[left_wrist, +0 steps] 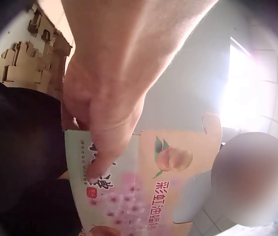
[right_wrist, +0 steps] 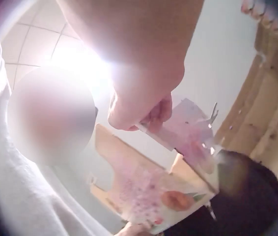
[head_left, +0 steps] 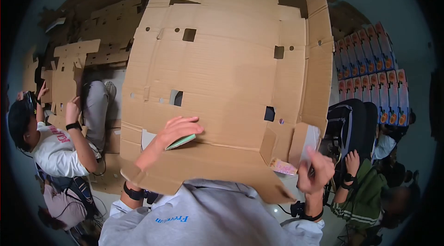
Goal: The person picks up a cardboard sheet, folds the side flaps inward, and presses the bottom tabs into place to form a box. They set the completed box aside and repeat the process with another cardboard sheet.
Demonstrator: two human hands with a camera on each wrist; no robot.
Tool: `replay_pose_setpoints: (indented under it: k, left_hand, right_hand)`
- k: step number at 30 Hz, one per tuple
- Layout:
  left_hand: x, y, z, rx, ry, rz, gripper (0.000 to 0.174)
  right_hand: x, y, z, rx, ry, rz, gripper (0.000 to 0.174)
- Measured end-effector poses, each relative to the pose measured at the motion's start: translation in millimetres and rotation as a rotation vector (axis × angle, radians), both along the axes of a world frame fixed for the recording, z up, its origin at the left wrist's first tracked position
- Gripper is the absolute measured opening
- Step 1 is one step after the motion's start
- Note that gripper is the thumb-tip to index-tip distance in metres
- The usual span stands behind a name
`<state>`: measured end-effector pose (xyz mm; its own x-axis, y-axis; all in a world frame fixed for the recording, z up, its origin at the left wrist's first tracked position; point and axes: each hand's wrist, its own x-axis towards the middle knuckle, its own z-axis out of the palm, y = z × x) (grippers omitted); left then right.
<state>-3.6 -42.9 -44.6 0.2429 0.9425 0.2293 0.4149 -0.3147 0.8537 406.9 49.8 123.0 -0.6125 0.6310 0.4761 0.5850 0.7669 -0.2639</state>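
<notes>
A large unfolded cardboard box (head_left: 231,79), plain brown inside, spreads in front of the person. Its printed outside (left_wrist: 129,196), with blossoms and a peach, shows in the left wrist view. The left hand (head_left: 178,132) grips a flap with a green face at the near left; in the left wrist view that hand (left_wrist: 112,123) has its thumb over the printed face. At the near right, the right hand (head_left: 317,169) holds a narrow side flap (head_left: 305,142). Curled fingers of the right hand (right_wrist: 146,110) pinch that flap's edge in the right wrist view.
Two stacked rows of printed packages (head_left: 370,70) stand at the right. Beside them is a black bag (head_left: 354,126). A person in white (head_left: 60,144) sits at the left by more cardboard (head_left: 69,72). Someone in a green garment (head_left: 365,199) is at the near right.
</notes>
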Motion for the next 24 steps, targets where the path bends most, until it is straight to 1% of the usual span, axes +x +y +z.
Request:
replay_pose_setpoints:
  k: [2, 3, 5, 6, 7, 8, 9, 10, 11, 14, 15, 17, 18, 20, 22, 23, 24]
  left_hand:
    - [-2.8, 3.1, -3.2, -0.047, 0.038, -0.041, 0.041]
    - [-1.3, 4.0, 3.5, -0.027, 0.038, -0.033, 0.038]
    - [4.2, 6.1, 23.5, 0.012, 0.037, -0.017, 0.034]
    - [3.2, 6.2, 21.5, 0.013, 0.034, -0.022, 0.034]
    - [2.9, 6.1, 19.1, 0.014, 0.032, -0.028, 0.034]
    - [2.3, 6.7, 18.9, 0.016, 0.031, -0.032, 0.034]
    - [0.6, 7.8, 20.7, 0.005, 0.02, -0.066, 0.04]
    - [-3.0, 8.4, 23.6, -0.007, 0.008, -0.102, 0.051]
    - [-3.9, 8.5, 28.1, -0.018, -0.003, -0.14, 0.063]
    - [0.6, 9.7, 51.8, -0.119, -0.128, -0.132, 0.065]
    - [0.1, 6.1, 58.6, -0.162, -0.148, -0.057, 0.066]
    - [-2.3, -5.4, 67.5, -0.248, -0.188, 0.095, 0.07]
    - [-11.9, -12.4, 63.8, -0.207, -0.092, 0.141, 0.064]
    - [-40.0, -29.8, 54.5, -0.124, 0.098, 0.236, 0.05]
    - [-60.0, -46.7, 55.1, -0.188, 0.309, 0.52, 0.039]
    - [-67.8, -53.8, 56.6, -0.218, 0.418, 0.662, 0.034]
    - [-73.6, -57.2, 54.9, -0.22, 0.432, 0.808, 0.02]
  right_hand:
    - [-20.0, -6.5, 18.6, -0.088, 0.048, 0.173, 0.03]
    - [-34.2, -12.0, 22.5, -0.181, 0.082, 0.167, 0.012]
    - [-40.8, -4.5, 20.3, -0.376, 0.097, 0.317, 0.015]
    - [-42.5, 0.0, 18.8, -0.474, 0.106, 0.389, 0.017]
    - [-44.9, 2.7, 17.5, -0.528, 0.097, 0.387, 0.024]
    - [-50.0, 4.2, 18.8, -0.585, 0.086, 0.378, 0.023]
    - [-58.2, 5.2, 19.8, -0.643, 0.076, 0.371, 0.023]
    - [-68.6, 5.9, 20.2, -0.703, 0.065, 0.362, 0.022]
    - [-77.5, 9.5, 21.3, -0.683, -0.031, 0.38, 0.014]
    - [-100.5, 17.5, 2.1, -0.515, -0.223, 0.401, 0.006]
    - [-103.6, 18.4, 1.2, -0.564, -0.321, 0.381, 0.007]
    - [-105.6, 18.1, 5.4, -0.479, -0.379, 0.307, 0.021]
    - [-107.8, 17.5, 5.9, -0.437, -0.409, 0.268, 0.03]
    - [-101.2, 18.6, 2.6, -0.226, -0.311, 0.062, 0.062]
    - [-93.2, 14.1, -5.9, -0.264, -0.092, -0.169, 0.091]
    - [-90.1, 9.6, -13.9, -0.405, 0.078, -0.298, 0.103]
    - [-89.6, 9.1, -21.6, -0.545, 0.246, -0.424, 0.116]
